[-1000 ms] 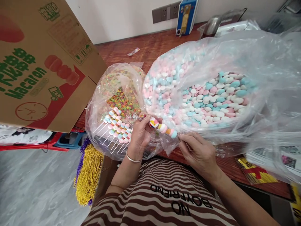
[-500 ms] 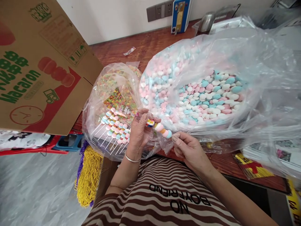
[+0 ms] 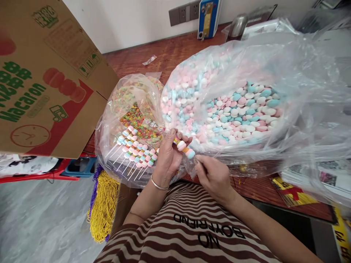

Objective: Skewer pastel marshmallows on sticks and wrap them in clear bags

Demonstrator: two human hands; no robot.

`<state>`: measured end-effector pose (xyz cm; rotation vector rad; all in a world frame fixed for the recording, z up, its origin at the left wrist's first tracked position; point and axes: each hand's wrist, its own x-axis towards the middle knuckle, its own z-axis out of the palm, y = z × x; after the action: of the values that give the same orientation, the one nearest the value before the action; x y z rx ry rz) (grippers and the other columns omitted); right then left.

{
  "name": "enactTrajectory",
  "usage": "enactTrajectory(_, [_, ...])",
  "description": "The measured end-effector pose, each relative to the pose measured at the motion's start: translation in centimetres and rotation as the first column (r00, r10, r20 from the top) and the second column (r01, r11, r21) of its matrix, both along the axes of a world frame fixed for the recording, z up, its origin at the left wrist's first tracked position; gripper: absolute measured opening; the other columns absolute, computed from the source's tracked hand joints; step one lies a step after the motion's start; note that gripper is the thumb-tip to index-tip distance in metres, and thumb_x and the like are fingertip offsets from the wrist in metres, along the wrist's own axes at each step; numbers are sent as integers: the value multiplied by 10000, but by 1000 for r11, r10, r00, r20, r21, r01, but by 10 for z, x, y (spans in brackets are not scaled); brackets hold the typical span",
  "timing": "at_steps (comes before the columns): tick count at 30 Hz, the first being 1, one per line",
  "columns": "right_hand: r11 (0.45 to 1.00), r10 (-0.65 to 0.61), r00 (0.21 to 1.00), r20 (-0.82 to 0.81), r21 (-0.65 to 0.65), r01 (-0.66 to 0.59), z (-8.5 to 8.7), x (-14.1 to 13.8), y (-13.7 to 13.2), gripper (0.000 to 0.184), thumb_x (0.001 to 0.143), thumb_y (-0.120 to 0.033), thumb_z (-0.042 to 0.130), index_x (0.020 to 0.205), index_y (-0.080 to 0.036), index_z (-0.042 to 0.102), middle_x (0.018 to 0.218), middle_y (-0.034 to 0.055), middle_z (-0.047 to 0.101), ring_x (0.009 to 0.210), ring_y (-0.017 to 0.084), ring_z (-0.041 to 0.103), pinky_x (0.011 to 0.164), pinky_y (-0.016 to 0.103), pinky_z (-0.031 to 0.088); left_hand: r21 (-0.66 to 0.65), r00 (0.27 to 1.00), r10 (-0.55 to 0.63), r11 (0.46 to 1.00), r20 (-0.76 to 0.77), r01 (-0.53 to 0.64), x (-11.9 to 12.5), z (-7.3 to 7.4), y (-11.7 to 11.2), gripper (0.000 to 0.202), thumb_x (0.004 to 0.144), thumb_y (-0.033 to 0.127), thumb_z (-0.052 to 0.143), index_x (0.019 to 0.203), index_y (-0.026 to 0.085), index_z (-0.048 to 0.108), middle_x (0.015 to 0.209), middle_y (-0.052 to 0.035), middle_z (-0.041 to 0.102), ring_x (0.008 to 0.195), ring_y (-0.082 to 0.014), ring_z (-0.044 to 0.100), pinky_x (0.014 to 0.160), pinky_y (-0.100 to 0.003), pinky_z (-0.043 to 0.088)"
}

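Note:
My left hand (image 3: 169,155) is closed round a candy skewer (image 3: 183,147), with thumb and fingers near its upper end. Pink, white, blue and orange pieces line the skewer, and clear wrapping shows around it. My right hand (image 3: 214,178) pinches the lower end of the same skewer; its fingertips hide what part they hold. Left of my left hand, several finished-looking candy skewers (image 3: 138,149) lie side by side on a clear bag, white sticks pointing down-left. Behind them, small multicoloured candies (image 3: 141,122) fill a clear plastic bag (image 3: 108,109).
A large clear bag of pink, white and blue candies (image 3: 241,113) takes up the table's right side. A cardboard box (image 3: 68,47) stands at left, above gold bead strands (image 3: 104,206). At the back are a blue box (image 3: 207,18) and a metal cup (image 3: 238,26).
My right hand has turned and come slightly left and down, its fingers curling in more. The skewer has shifted a little left, and my left hand has moved slightly right.

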<state>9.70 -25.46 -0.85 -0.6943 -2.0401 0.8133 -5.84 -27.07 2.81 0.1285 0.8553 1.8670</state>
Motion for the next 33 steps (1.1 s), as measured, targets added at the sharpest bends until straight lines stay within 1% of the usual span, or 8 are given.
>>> enactTrajectory(4, [410, 21, 936, -352, -851, -329, 4, -7, -2, 296, 946, -461, 597, 815, -196, 590, 517, -94, 351, 422, 72, 274, 441, 230, 247, 67, 993, -104, 993, 49, 100, 2, 2, -2, 154, 945, 335, 628, 880, 197, 635, 745, 17, 552, 750, -129, 620, 968, -391, 544])
enactTrajectory(9, [-56, -158, 815, -557, -819, -570, 11, -11, -5, 295, 869, -439, 711, 799, -178, 593, 517, -135, 250, 416, 31, 117, 406, 186, 187, 58, 986, -154, 987, 64, 150, -1, 2, -1, 260, 977, 400, 545, 840, 197, 632, 743, -7, 562, 780, -157, 628, 962, -408, 540])
enactTrajectory(13, [-14, -61, 842, -536, -843, -537, 9, -10, -10, 286, 889, -453, 676, 826, -193, 573, 566, -119, 281, 442, 48, 134, 402, 196, 194, -11, 984, -177, 984, 9, 177, -3, 3, 0, 278, 951, 412, 573, 807, 186, 645, 767, -16, 616, 828, -162, 664, 1003, -396, 520])
enactTrajectory(16, [537, 42, 935, -351, -782, -317, 5, -6, -10, 249, 953, -389, 586, 789, -206, 551, 596, -71, 405, 481, 80, 298, 468, 233, 281, -54, 979, -197, 979, -57, 194, -4, 2, 1, 238, 881, 388, 678, 781, 175, 651, 765, -13, 653, 828, -166, 686, 982, -384, 529])
enactTrajectory(19, [993, -37, 997, -64, -113, 30, 2, -2, -5, 146, 951, -213, 570, 812, -194, 613, 632, -25, 512, 571, 115, 407, 566, 281, 304, -140, 971, -198, 974, -137, 179, -1, 1, 3, 239, 825, 368, 742, 751, 164, 641, 769, -20, 688, 797, -171, 706, 896, -346, 549])
enactTrajectory(23, [916, -110, 992, 67, 395, 75, 0, 0, 1, 104, 942, -139, 572, 895, -181, 654, 595, -13, 529, 572, 136, 416, 584, 321, 273, -197, 973, -187, 967, -133, 159, 7, -1, 4, 282, 807, 404, 747, 736, 164, 620, 775, -38, 711, 824, -197, 730, 862, -337, 551])
enactTrajectory(27, [955, -36, 996, -77, -298, 11, -2, 0, 4, 172, 984, -291, 529, 860, -197, 604, 640, -17, 536, 558, 121, 444, 552, 276, 324, -98, 968, -250, 965, -37, 245, 7, -4, 0, 265, 821, 424, 711, 775, 173, 639, 795, -54, 722, 963, -250, 729, 935, -390, 541])
enactTrajectory(33, [98, -45, 849, -527, -848, -521, -1, -5, 3, 341, 865, -510, 689, 806, -190, 588, 467, -138, 271, 369, 40, 150, 394, 213, 181, 39, 933, -352, 934, -74, 356, -8, -15, -5, 285, 796, 372, 670, 974, 154, 719, 1011, -107, 765, 1046, -275, 708, 1020, -449, 505])
